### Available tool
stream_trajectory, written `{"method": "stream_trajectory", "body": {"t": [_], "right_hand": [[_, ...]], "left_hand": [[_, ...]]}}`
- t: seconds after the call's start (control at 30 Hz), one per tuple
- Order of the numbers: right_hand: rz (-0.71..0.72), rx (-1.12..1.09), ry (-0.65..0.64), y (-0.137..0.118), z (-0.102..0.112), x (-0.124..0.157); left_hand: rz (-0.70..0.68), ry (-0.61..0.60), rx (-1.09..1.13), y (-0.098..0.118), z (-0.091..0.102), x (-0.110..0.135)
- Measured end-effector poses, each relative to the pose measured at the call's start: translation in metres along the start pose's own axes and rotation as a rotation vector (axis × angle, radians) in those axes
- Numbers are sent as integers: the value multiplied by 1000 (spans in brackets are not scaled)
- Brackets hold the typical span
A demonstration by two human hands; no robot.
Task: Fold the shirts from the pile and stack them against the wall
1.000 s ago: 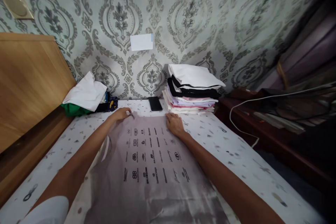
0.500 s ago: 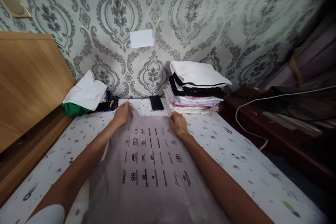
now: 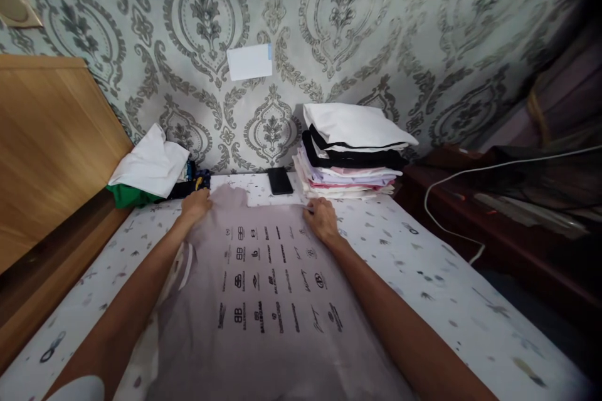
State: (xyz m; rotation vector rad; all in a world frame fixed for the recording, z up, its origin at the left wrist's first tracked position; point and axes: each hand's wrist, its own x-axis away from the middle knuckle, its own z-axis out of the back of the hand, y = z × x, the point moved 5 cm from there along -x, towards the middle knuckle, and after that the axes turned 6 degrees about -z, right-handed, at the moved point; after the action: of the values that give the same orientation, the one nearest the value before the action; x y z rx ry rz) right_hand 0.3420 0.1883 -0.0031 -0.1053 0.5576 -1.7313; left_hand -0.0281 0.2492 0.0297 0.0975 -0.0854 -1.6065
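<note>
A mauve-grey T-shirt (image 3: 263, 351) with rows of black printed logos lies spread out before me, running off the bottom of the view. My left hand (image 3: 196, 203) is closed at its far left edge, beside a small flap of the same cloth. At the far right corner, my right hand (image 3: 322, 219) pinches the fabric between thumb and fingers. Pale cloth shows along the shirt's left side, partly covered by my left forearm.
A tall stack of folded clothes (image 3: 352, 160) stands by the wall at right, near a black phone (image 3: 280, 181). At left, a white and green clothes pile (image 3: 153, 163) sits by a wooden board (image 3: 47, 138). A white cable (image 3: 470, 172) crosses the dark furniture on the right.
My left hand has moved left and slightly nearer, and the shirt's far left part now spreads wider and flatter. The right hand stays at its corner. The view has shifted slightly.
</note>
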Motion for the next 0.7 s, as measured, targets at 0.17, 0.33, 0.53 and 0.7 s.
{"method": "stream_trajectory", "body": {"t": [0.17,0.33,0.53,0.7], "right_hand": [[-18,-42,10,0,1,0],[2,-92,22,1,2,0],[-18,-151,-9,4,1,0],[-77,-176,33,6,6,1]], "left_hand": [[-40,44,-68,2,5,-2],[-349,21,-35,55,-1,-29],[-470,-100,-40,88,-3,-54],[-528,99,-42,97,0,-35]]}}
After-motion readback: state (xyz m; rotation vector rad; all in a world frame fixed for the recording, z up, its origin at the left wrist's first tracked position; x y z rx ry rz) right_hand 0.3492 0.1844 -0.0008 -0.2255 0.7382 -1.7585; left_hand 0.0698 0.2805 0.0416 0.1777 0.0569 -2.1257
